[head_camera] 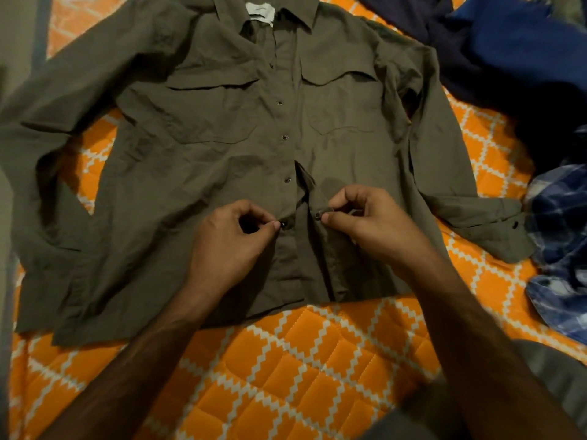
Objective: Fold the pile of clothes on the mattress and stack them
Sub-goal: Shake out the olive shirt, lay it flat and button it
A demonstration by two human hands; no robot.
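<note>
An olive-green long-sleeved shirt (pixel 203 147) lies face up on the orange quilted mattress (pixel 286 360), collar at the far side, both sleeves spread out. Its upper snaps look closed and the lower front gapes apart. My left hand (pixel 228 239) pinches the left placket edge beside a dark snap. My right hand (pixel 371 220) pinches the right placket edge, turned up so a snap shows. The two hands are a short gap apart near the hem.
A heap of dark blue clothes (pixel 521 58) lies at the far right. A blue and white checked garment (pixel 562 246) is bunched at the right edge, next to the shirt's right cuff. The mattress's left edge runs beside a grey floor (pixel 12 42).
</note>
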